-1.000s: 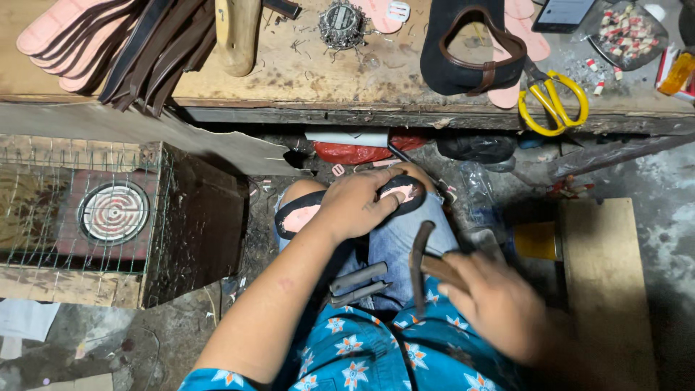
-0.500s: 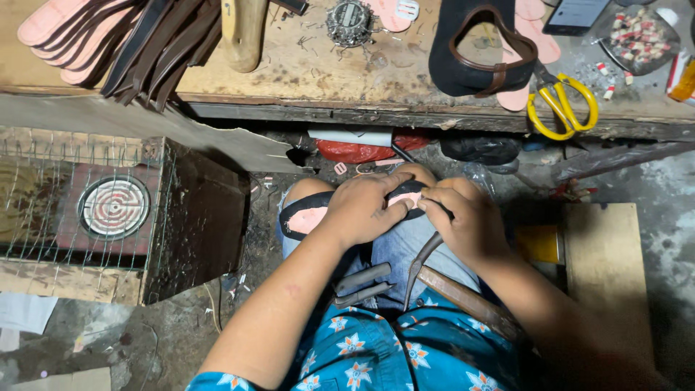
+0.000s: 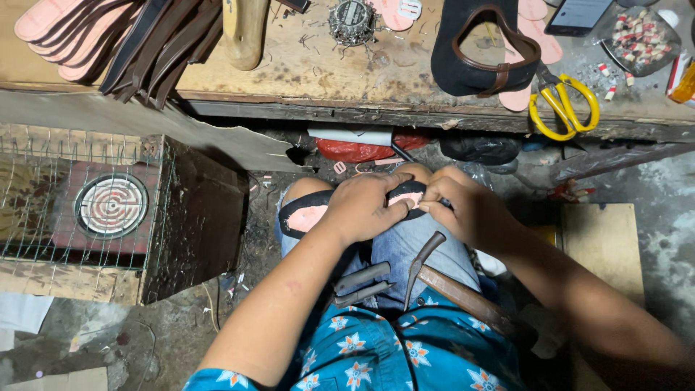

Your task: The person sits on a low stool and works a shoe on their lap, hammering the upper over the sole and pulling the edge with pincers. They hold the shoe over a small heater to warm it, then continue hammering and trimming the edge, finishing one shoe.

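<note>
Sandal sole (image 3: pixel 308 216): black-edged with a pink inner face, it lies across your knees, toe end towards your right.
Left hand (image 3: pixel 365 208): your grip presses down over the middle of the sole, fingers curled on its far edge.
Right hand (image 3: pixel 467 210): your grip pinches the right end of the sole, fingertips meeting your left hand's.
Hammer (image 3: pixel 434 271): it rests on your lap just below your hands, metal head up, wooden handle running towards your right hip.
Pliers (image 3: pixel 362 284): dark handles lie on your lap beside the hammer head.
Surface (image 3: pixel 304 65): the worn wooden bench stands beyond your knees.
Yellow scissors (image 3: pixel 563 105): on the surface at the right, well apart from your hands.
Black sandal (image 3: pixel 481 47): with a brown strap, on the surface just left of the scissors.
Sole stack (image 3: pixel 116 32): pink and dark soles fanned at the far left.
Wire cage (image 3: pixel 87 203): on your left, with a round coil inside.
</note>
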